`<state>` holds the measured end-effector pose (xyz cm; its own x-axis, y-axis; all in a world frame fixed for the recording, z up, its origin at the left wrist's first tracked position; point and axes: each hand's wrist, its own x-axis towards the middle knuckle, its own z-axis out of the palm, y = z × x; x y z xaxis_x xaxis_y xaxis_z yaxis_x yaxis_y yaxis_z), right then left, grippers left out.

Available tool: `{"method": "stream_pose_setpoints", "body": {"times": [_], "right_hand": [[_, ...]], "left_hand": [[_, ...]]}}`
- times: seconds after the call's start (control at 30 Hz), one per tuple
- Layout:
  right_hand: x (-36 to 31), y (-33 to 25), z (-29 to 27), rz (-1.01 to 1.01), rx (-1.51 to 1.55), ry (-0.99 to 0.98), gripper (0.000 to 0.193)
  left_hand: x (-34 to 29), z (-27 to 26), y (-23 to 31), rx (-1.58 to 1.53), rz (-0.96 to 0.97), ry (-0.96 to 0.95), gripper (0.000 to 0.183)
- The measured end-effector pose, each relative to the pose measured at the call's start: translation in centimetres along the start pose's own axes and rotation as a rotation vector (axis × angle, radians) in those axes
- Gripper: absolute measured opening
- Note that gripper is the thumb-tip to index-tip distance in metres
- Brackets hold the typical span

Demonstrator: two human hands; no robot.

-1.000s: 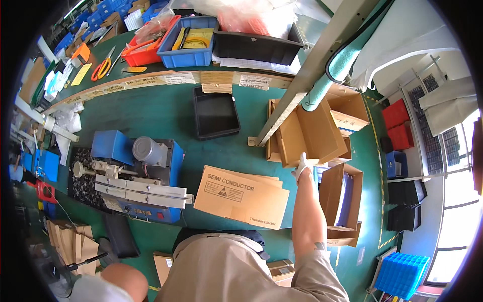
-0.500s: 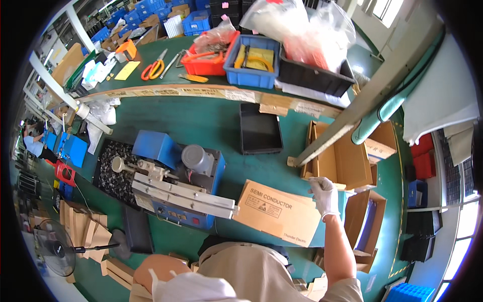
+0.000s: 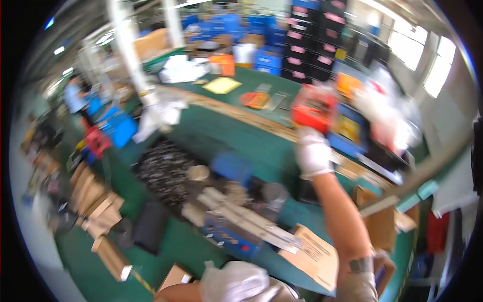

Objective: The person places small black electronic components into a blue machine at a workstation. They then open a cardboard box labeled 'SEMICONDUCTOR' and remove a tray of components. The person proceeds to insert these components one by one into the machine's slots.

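My right hand (image 3: 313, 155), in a white glove, reaches forward over the bench. In the picture it lies just below the front of a red bin (image 3: 307, 108) of small items; motion blur hides its fingers and whether it touches anything. My left hand (image 3: 236, 283), also white-gloved, is close to my body at the lower edge, its fingers smeared and partly hidden. Between the hands lie a brown cardboard sheet (image 3: 313, 256) and a blue machine with a pale metal rail (image 3: 251, 219). A dark tray (image 3: 308, 191) is partly behind my right wrist.
Small black parts fill a tray (image 3: 163, 173) left of the machine. The raised shelf holds orange-handled scissors (image 3: 256, 99), a yellow sheet (image 3: 222, 85), a blue bin (image 3: 347, 138) and a black bin with plastic bags (image 3: 387, 151). A post (image 3: 427, 173) and open cartons (image 3: 380, 221) stand right.
My view has turned left and up and is blurred. My right hand has moved from beside the cardboard sheet forward to the shelf. My left hand remains near my body.
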<state>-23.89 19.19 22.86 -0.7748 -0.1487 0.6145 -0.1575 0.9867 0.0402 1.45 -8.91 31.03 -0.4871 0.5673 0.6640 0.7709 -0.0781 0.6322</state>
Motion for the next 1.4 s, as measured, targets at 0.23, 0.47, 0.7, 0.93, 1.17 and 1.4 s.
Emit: {"method": "stream_pose_setpoints", "body": {"times": [0.23,0.47,0.7,0.93,1.17,1.4], "right_hand": [[0.5,2.9,2.9,0.055,-0.176,-0.029,0.006],[-6.4,-2.3,-7.3,0.297,0.723,0.090,0.023],[-28.6,1.6,-12.0,0.911,0.881,-0.053,0.009],[-56.3,3.8,-14.1,1.105,-0.177,-0.143,0.025],[-60.6,-0.6,-12.0,1.953,0.708,0.011,0.040],[-61.6,-1.9,-10.5,1.976,0.777,0.168,0.047]], "left_hand": [[-9.2,5.5,-7.7,-0.030,-0.498,-0.273,0.033],[-14.9,15.6,-15.3,-0.062,-0.273,-0.473,0.031],[-14.9,20.6,-15.6,-0.022,-0.271,-0.360,0.028],[-17.2,23.8,-19.8,0.301,-0.591,-0.272,0.075],[-14.8,23.7,-20.2,-0.217,-1.319,-0.423,0.058],[-13.8,25.6,-22.3,-0.519,-1.210,-0.301,0.058]]}}
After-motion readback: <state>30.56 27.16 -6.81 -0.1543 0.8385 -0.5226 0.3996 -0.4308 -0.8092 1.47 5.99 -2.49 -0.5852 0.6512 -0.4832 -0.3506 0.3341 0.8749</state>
